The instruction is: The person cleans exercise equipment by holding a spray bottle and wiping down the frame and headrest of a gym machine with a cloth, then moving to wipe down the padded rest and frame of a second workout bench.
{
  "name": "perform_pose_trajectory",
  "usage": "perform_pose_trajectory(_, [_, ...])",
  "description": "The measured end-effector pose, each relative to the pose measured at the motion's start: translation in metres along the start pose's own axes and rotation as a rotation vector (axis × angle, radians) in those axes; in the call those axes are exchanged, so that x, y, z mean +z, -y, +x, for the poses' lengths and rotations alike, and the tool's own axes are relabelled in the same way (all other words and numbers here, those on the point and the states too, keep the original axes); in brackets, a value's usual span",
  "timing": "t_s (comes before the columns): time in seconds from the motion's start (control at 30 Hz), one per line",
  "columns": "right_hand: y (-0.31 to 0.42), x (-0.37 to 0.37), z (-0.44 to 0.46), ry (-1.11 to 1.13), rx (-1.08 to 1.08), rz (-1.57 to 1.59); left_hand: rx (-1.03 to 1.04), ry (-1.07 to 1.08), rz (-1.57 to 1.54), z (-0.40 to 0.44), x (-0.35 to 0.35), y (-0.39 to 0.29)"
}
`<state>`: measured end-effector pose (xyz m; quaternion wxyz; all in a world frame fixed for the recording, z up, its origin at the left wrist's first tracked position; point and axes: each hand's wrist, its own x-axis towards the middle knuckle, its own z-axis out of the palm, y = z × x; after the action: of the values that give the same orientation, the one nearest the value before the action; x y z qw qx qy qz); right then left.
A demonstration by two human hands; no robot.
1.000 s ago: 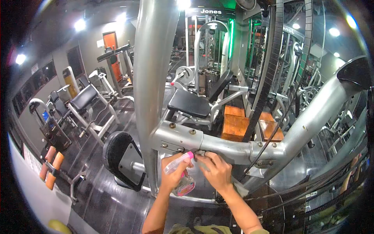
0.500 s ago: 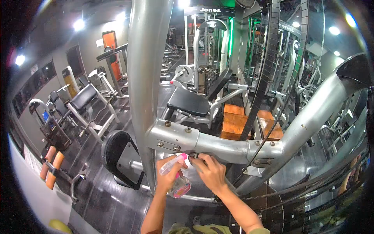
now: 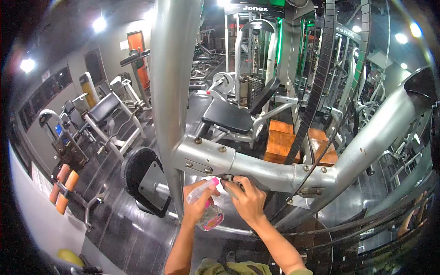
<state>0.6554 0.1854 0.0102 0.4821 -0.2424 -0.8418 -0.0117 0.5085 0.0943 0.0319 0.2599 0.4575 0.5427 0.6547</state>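
Observation:
My left hand (image 3: 195, 207) is wrapped round a clear spray bottle (image 3: 211, 219) with a pink-and-white spray head and a colourful label. The nozzle points right, just under a silver metal crossbar (image 3: 261, 170) of the gym machine. Close beside the nozzle, my right hand (image 3: 250, 201) has its fingers bent at the bar's underside, around a small dark thing (image 3: 228, 178). Whether that is a cloth or a part of the machine cannot be made out, since the fingers cover most of it.
A thick silver upright (image 3: 170, 82) rises left of my hands, with a black round pad (image 3: 143, 182) beside it. A slanted silver tube (image 3: 376, 123) and a black belt (image 3: 316, 82) stand to the right. Beyond are a black bench (image 3: 227, 117) and wooden boxes (image 3: 280, 142).
The view has shifted slightly, so the background sits a little further right and lower. Both hands stay near the crossbar; the right fingers have moved slightly, and the bottle is still in my left hand.

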Motion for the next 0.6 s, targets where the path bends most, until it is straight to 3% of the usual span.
perform_pose_trajectory(0.13, [-0.015, -0.022, -0.017, 0.040, 0.126, -0.002, 0.015, -0.063, 0.015, -0.003, -0.007, 0.000])
perform_pose_trajectory(0.27, [-0.015, -0.037, -0.018, -0.068, 0.219, -0.001, 0.010, -0.111, 0.044, -0.009, -0.014, 0.002])
perform_pose_trajectory(0.4, [0.006, -0.021, -0.003, -0.031, 0.093, 0.249, 0.020, -0.177, 0.047, -0.017, -0.017, -0.010])
perform_pose_trajectory(0.6, [0.043, 0.026, 0.016, 0.109, 0.137, 0.830, 0.034, -0.383, 0.078, -0.045, -0.047, -0.023])
